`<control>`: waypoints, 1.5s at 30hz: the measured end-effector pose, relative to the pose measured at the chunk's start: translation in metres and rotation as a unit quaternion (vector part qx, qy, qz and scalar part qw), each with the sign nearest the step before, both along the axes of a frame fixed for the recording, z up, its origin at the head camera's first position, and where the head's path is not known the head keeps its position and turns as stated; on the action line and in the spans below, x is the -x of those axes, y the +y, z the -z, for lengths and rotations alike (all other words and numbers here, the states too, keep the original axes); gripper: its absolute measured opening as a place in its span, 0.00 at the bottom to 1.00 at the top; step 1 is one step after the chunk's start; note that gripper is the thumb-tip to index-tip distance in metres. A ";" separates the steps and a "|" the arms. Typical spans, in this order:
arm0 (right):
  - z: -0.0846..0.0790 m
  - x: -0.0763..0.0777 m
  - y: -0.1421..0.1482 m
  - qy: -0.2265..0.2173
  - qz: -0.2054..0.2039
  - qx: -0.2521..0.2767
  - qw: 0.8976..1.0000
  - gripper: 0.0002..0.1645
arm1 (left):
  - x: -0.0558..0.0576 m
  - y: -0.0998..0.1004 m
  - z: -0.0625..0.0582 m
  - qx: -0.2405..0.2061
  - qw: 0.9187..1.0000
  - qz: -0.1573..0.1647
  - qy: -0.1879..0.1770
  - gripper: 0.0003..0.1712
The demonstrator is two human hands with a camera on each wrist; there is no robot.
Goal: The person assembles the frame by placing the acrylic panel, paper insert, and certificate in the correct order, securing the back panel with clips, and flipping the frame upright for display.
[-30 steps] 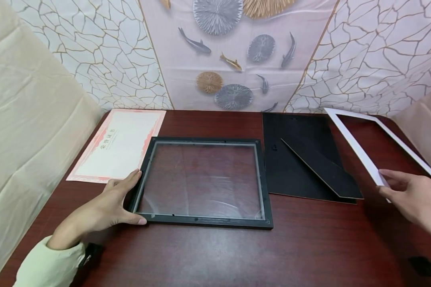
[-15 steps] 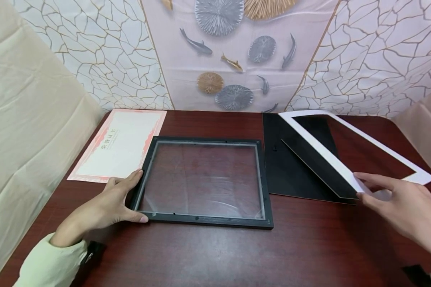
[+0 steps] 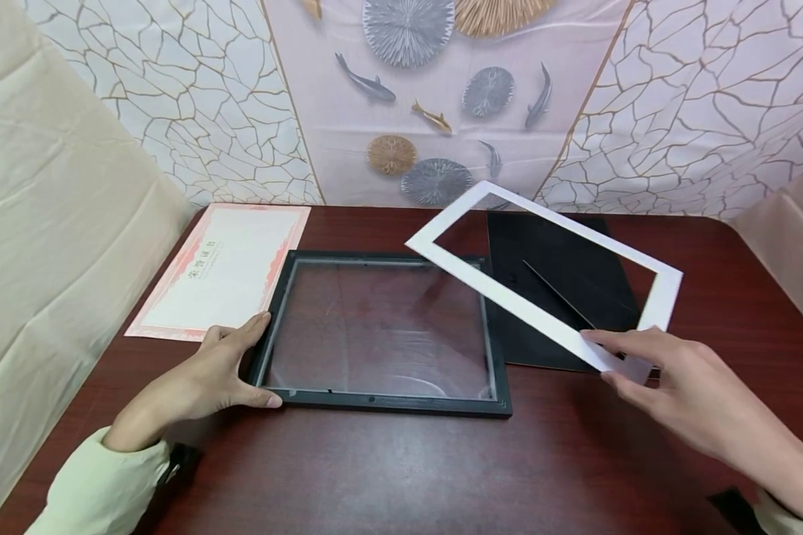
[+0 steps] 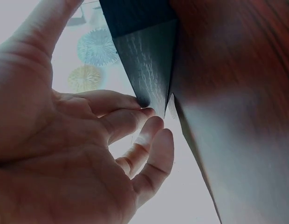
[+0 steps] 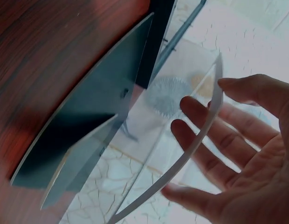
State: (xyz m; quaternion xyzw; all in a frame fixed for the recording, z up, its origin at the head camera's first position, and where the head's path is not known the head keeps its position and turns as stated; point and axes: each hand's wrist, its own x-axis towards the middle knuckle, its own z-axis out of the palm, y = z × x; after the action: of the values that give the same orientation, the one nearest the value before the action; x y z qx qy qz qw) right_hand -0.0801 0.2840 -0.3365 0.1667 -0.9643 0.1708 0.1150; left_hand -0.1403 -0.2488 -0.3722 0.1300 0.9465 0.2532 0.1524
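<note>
A black picture frame (image 3: 388,403) with a clear pane lies flat at the table's middle. My left hand (image 3: 204,375) grips its near left corner, thumb at the front edge and fingers along the left side. In the left wrist view, curled fingertips touch the side of the frame (image 4: 147,65). My right hand (image 3: 692,390) pinches one corner of a white mat (image 3: 508,300) with a rectangular opening. The mat hangs tilted in the air, over the frame's far right corner and the black backing board (image 3: 529,331). It looks slightly bowed in the right wrist view.
The backing board lies right of the frame, its easel leg (image 5: 84,154) standing out from it. A pink-bordered certificate (image 3: 230,275) lies at the left, near the frame. A patterned cloth (image 3: 227,96) hangs behind the dark red table (image 3: 388,475).
My right hand has carried the white mat leftward from the table's right side, over the backing board toward the frame. My left hand stays at the frame, which has shifted very slightly.
</note>
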 end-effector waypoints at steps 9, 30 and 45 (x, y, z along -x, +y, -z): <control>0.004 0.012 -0.026 0.024 -0.102 -0.002 0.995 0.39 | 0.006 0.004 -0.002 0.005 1.000 -0.004 -0.015 0.77; 0.017 0.031 -0.083 -0.014 -0.230 -0.015 0.973 0.30 | 0.010 0.008 -0.005 0.010 1.000 -0.005 -0.027 0.78; 0.017 0.041 -0.100 -0.047 -0.262 -0.053 0.962 0.27 | 0.010 0.007 -0.005 0.007 1.000 0.000 -0.024 0.77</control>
State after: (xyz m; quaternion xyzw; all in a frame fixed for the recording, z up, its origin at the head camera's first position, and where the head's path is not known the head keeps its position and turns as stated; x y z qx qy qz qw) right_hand -0.1212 0.1841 -0.3533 0.4115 -0.8988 0.1508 0.0117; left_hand -0.1503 -0.2413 -0.3676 0.1228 0.9441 0.2498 0.1764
